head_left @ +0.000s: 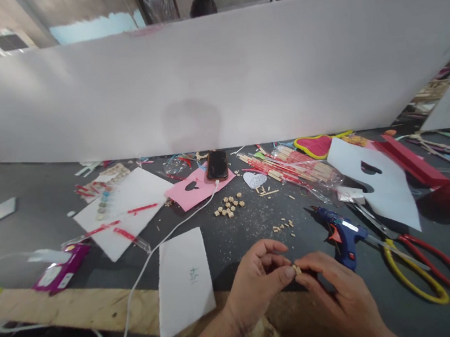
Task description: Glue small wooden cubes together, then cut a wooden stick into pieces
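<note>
Between the fingertips of both hands is a small pale wooden piece, apparently a cluster of short stick ends. My left hand pinches it from the left with thumb and fingers. From the other side, the thumb and fingertips of my right hand are closed on it too. Just beyond the hands lie some cut stick bits. Farther off sits a pile of similar small wooden clusters. A blue hot glue gun lies to the right of my right hand.
Large scissors with red and yellow handles lie at right. A phone rests on pink paper, its white cable running left. Bundled sticks and a white board stand behind. A card lies left of my hands.
</note>
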A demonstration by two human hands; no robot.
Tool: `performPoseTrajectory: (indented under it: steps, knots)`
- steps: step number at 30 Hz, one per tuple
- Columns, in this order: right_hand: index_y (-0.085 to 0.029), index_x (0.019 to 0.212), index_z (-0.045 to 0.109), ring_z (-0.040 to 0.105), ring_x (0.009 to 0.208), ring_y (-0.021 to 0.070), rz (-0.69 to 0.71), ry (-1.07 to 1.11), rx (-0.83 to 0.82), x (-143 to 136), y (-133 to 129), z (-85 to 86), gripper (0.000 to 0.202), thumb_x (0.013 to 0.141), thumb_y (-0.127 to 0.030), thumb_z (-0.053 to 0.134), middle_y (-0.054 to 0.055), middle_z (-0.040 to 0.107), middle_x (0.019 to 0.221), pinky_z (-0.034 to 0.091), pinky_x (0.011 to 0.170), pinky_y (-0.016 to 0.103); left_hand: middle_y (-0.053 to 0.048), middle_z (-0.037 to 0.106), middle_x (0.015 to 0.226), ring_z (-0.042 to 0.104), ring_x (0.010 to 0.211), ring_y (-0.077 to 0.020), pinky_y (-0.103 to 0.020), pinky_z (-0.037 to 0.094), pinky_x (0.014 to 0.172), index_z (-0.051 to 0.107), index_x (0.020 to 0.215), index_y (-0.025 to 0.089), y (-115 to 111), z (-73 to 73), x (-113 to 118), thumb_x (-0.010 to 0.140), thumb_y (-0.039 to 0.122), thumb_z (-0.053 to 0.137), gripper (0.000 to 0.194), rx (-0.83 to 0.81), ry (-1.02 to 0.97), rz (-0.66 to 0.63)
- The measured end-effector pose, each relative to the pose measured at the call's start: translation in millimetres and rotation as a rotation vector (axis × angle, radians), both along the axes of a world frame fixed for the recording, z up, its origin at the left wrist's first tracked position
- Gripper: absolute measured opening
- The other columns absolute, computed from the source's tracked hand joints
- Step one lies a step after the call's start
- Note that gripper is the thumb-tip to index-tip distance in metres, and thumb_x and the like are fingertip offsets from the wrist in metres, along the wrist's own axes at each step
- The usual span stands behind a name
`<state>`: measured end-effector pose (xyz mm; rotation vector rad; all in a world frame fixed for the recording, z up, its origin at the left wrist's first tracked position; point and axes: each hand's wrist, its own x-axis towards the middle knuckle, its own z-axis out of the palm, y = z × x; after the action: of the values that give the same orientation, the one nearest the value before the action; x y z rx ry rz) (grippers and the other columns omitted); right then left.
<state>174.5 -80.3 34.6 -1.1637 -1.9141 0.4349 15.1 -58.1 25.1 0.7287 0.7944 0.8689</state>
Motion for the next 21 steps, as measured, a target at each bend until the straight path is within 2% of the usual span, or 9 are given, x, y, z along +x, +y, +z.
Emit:
performPoseTrajectory:
  steps: [12, 21]
  knots:
    - [-0.022, 0.092, 0.06, 0.064, 0.069, 0.0137, 0.036, -0.043, -0.023, 2.1, -2.3, 0.3, 0.014, 0.081, -0.017, 0.053, 0.003, 0.067, 0.077, 0.052, 0.06, 0.022, 0.0, 0.061, 0.07, 0.054, 0.061, -0.0084, -0.02, 0.037, 0.062, 0.056, 0.094, 0.015, 3.1, 2.7, -1.1, 0.059, 0.027, 0.078, 0.044, -0.059, -0.017, -0.007]
    - [-0.021, 0.093, 0.06, 0.065, 0.067, 0.0133, 0.03, -0.005, 0.024, -0.5, -3.4, 0.2, 0.016, 0.079, -0.015, 0.055, 0.003, 0.068, 0.075, 0.053, 0.059, 0.021, 0.001, 0.061, 0.067, 0.055, 0.06, -0.0079, -0.02, 0.037, 0.063, 0.054, 0.097, 0.014, -0.4, 1.6, 1.2, 0.059, 0.02, 0.078, 0.046, -0.093, -0.091, 0.036]
